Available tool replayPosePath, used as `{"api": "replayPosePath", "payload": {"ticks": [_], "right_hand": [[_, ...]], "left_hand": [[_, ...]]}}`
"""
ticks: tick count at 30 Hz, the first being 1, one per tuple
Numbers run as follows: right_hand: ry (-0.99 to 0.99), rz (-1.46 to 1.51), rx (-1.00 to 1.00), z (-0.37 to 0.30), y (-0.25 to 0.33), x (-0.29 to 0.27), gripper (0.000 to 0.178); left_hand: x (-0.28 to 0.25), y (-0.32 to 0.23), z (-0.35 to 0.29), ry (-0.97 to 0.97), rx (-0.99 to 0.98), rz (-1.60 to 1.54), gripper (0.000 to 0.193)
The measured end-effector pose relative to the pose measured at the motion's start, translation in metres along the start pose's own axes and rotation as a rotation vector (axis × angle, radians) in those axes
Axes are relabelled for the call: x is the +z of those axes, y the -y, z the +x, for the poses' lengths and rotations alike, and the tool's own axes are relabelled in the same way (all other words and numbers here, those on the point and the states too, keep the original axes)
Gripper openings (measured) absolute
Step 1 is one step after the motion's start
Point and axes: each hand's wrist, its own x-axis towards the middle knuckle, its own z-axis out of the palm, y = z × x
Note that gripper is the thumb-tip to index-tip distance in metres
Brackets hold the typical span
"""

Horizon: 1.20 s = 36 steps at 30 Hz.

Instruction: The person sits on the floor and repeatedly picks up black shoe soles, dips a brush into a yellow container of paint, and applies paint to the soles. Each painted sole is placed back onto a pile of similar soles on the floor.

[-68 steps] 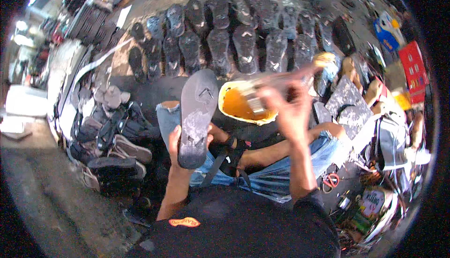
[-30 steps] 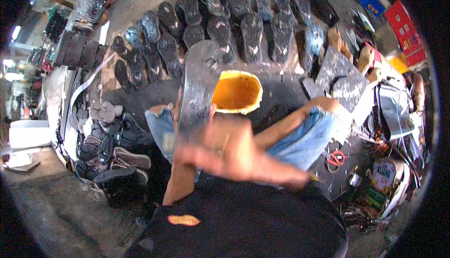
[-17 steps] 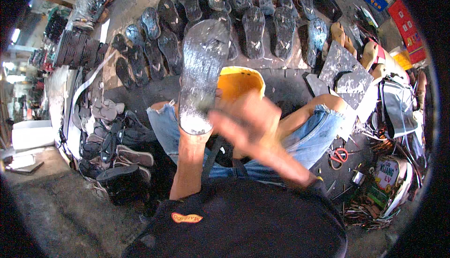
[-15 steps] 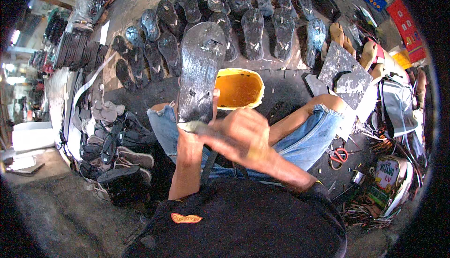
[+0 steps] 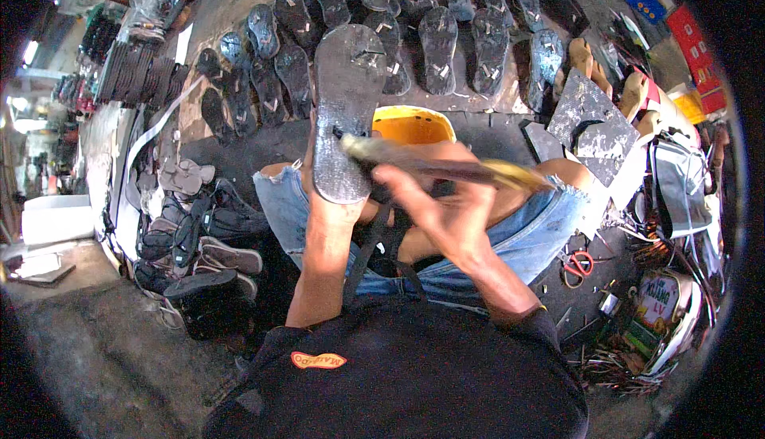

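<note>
My left hand [image 5: 335,214] holds up a black sandal sole [image 5: 348,88] from beneath, its fingers mostly hidden behind it. The sole stands toe away from me, with a wet-looking sheen on its lower half. In my right hand [image 5: 450,204] is a brush [image 5: 422,160], blurred by motion. Its pale tip meets the middle of the sole, and its yellowish handle end points right. Just beyond my right hand, partly covered by it, sits a yellow tub [image 5: 418,120].
Several black soles [image 5: 438,48] lie in rows beyond the tub. Sandals and straps [image 5: 191,232] are heaped at left. Right of my knee are red-handled scissors [image 5: 577,268], dark sheet pieces [image 5: 594,124], wooden shoe lasts [image 5: 586,60] and a bag [image 5: 665,303].
The brush has moved from the sole's near end up to its middle, and its handle has swung into view on the right. The sole has shifted slightly away from me.
</note>
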Motion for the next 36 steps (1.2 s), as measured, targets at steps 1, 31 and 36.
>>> {"api": "replayPosePath", "payload": {"ticks": [1,31,36], "right_hand": [[0.205,-0.124,-0.12,-0.001,0.015,-0.005,0.022],[-0.673,-0.343,0.027,0.145,-0.054,-0.158,0.023],[-0.544,-0.278,0.321,0.134,-0.11,-0.149,0.029]], "left_hand": [[-0.011,0.001,0.003,0.065,0.361,0.682,0.034],[0.11,-0.041,0.142,0.095,0.136,0.503,0.041],[0.122,0.029,0.426,0.171,-0.085,0.46,0.023]]}}
